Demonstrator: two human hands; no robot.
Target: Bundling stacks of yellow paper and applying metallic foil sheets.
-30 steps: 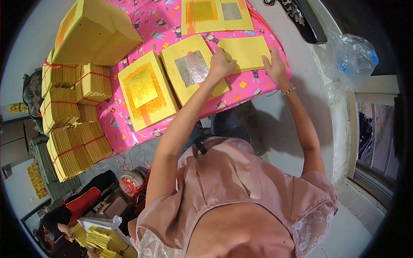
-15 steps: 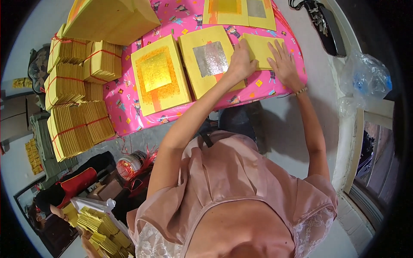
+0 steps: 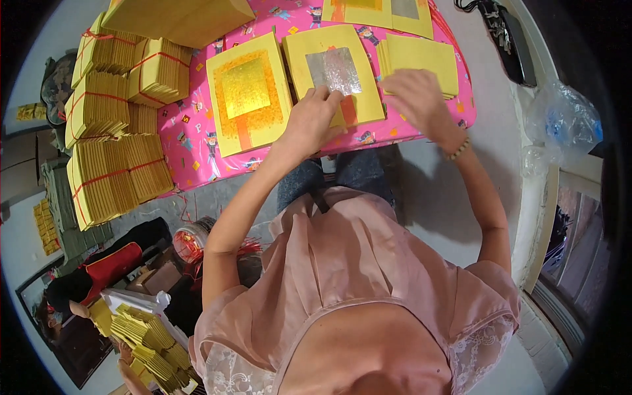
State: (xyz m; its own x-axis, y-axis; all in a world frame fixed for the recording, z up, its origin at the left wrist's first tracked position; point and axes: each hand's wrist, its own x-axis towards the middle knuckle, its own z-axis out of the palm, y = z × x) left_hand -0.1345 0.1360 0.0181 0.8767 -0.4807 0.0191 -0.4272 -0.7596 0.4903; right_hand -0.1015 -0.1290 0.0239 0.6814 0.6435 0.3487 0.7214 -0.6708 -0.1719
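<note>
My left hand (image 3: 315, 124) is on the lower left part of a stack of yellow paper sheets (image 3: 301, 69) with a silver square (image 3: 334, 71) on top. Its fingers are bent over the square's lower corner, the thumb apart from them. My right hand (image 3: 421, 104), slightly blurred, hovers with stretched fingers at the near edge of a folded yellow paper pile (image 3: 424, 56). Nothing shows in its grip. Left of the silver-marked stack lies another yellow stack whose top sheet bears a gold square (image 3: 245, 89) within an orange patch.
Bundles of folded yellow paper (image 3: 118, 178) tied with red string pile up at the table's left. A pink patterned cloth (image 3: 197, 141) covers the table. At the far right lie a black case (image 3: 503, 43) and a clear plastic bag (image 3: 566, 122). Another person's sleeve (image 3: 72, 283) shows lower left.
My left hand has left the folded pile and moved left onto the silver-marked stack. My right hand has lifted off the folded pile and drawn nearer to me.
</note>
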